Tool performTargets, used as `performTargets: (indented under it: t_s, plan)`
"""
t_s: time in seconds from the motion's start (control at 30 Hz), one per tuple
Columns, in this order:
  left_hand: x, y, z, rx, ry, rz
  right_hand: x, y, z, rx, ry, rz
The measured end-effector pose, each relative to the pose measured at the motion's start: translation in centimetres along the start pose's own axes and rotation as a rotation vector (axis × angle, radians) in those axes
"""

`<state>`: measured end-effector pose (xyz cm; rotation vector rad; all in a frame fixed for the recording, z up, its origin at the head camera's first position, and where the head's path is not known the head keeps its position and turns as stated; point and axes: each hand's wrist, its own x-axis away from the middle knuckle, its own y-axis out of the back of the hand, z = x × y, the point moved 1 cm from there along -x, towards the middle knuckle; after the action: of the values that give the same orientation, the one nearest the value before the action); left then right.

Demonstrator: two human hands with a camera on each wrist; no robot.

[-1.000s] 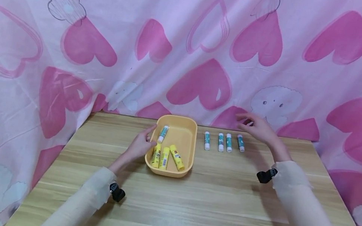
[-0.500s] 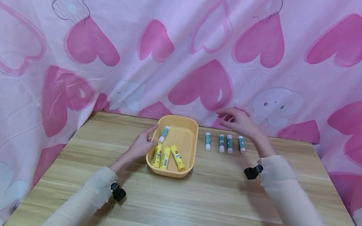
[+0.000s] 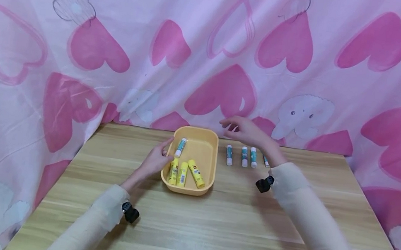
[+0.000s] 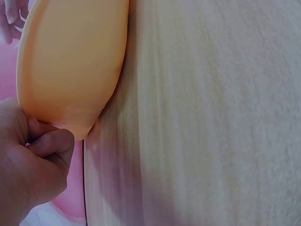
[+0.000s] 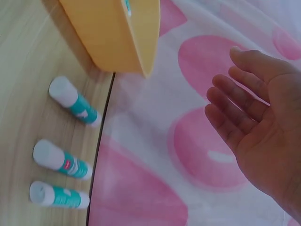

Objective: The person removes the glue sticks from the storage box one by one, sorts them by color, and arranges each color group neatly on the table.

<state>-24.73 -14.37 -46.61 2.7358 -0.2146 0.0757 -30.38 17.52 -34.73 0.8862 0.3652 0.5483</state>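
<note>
A yellow-orange tray [image 3: 204, 152] stands on the table. One turquoise-and-white glue stick [image 3: 180, 147] and three yellow glue sticks [image 3: 196, 174] lie in it. My left hand [image 3: 154, 162] holds the tray's left rim, with curled fingers [image 4: 54, 143] against its outer wall in the left wrist view. Right of the tray, several turquoise-and-white glue sticks [image 3: 244, 156] lie in a row, the rightmost partly hidden by my right forearm. My right hand [image 3: 244, 131] hovers above the table's back edge, near the tray's far right corner, its fingers loosely bent and holding nothing.
A pink heart-patterned cloth [image 3: 223, 90] hangs right behind the table's back edge. The wooden table top [image 3: 210, 230] stretches toward me in front of the tray. Each wrist carries a small black camera [image 3: 264, 184].
My right hand has moved left through the air, from above the rightmost glue stick to near the tray. The left hand and the tray have stayed in place.
</note>
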Motion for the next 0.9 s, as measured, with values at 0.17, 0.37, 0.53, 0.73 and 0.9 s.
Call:
performTargets:
  t_s: [0.17, 0.37, 0.53, 0.73, 0.9]
  plan:
    - [0.0, -0.2, -0.2, -0.01, -0.009, -0.003, -0.9, -0.7, 1.1, 0.004, -0.01, 0.031]
    - [0.0, -0.5, -0.2, 0.012, 0.006, -0.002, -2.3, -2.2, 1.7, 0.045, 0.011, 0.059]
    - [0.0, -0.7, -0.1, 0.008, 0.008, -0.009, -3.3, -3.4, 2.2, 0.065, 0.017, 0.092]
    - [0.0, -0.6, 0.0, 0.001, -0.003, -0.008, -4.2, -4.4, 3.2, 0.104, 0.047, 0.12]
    - [0.0, -0.4, -0.1, -0.007, -0.004, -0.002, -5.4, -5.4, 3.9, 0.1, 0.011, 0.162]
